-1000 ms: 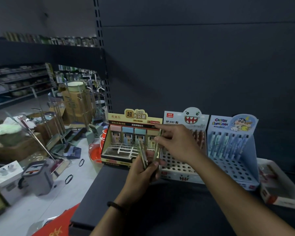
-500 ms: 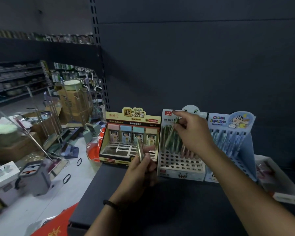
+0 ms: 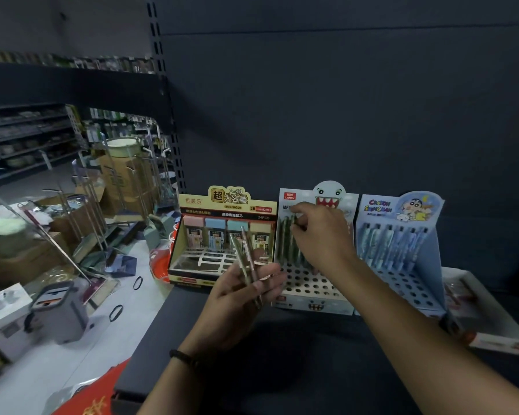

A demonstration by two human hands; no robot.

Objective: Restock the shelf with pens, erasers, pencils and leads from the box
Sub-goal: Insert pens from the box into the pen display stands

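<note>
On my feed the left hand sits low in the centre of the frame, palm turned towards me. Its fingers are curled round a small bunch of slim, pale-bodied pencils, which stand tilted above the fist; pens or pencils, I cannot say for sure. A black beaded wristband circles that wrist.

The right arm comes in from the lower right corner. The right hand reaches, knuckles up, over the white perforated cardboard stand with a toothy ghost face. Its thumb and forefinger pinch the top of one green pencil at the upper left of that stand, beside a row of green pencils standing in the back holes. The hand hides the lower end, so I cannot tell whether it is seated.

The stand rests on a dark grey metal shelf board. Just left of it is a yellow and black display box of pastel lead cases, and just right a pale blue cartoon-printed pen display. At the right edge lies an open white cardboard box, its contents blurred. A dark panel backs the shelf.

On the left is pale shop floor with a grey mop bucket and a brown carton, and more shelving at upper left.
</note>
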